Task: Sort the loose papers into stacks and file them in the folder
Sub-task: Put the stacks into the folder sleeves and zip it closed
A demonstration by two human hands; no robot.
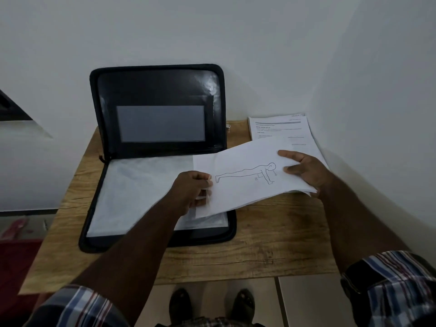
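Note:
A black zip folder (155,90) lies open on the wooden table (259,244), its lid propped against the wall and clear sleeves (132,194) in its lower half. My right hand (304,171) grips the right edge of a thin stack of papers (236,161) whose top sheet shows a line drawing of a figure in a push-up. The stack is tilted, its left part over the folder's right side. My left hand (192,190) pinches the stack's left edge together with a clear sleeve. A second stack of printed pages (280,128) lies flat at the table's back right corner.
White walls close the table in at the back and right. The table's front edge runs below the folder, with floor tiles and my two feet (212,305) beyond it. A red object (14,227) sits on the floor at far left.

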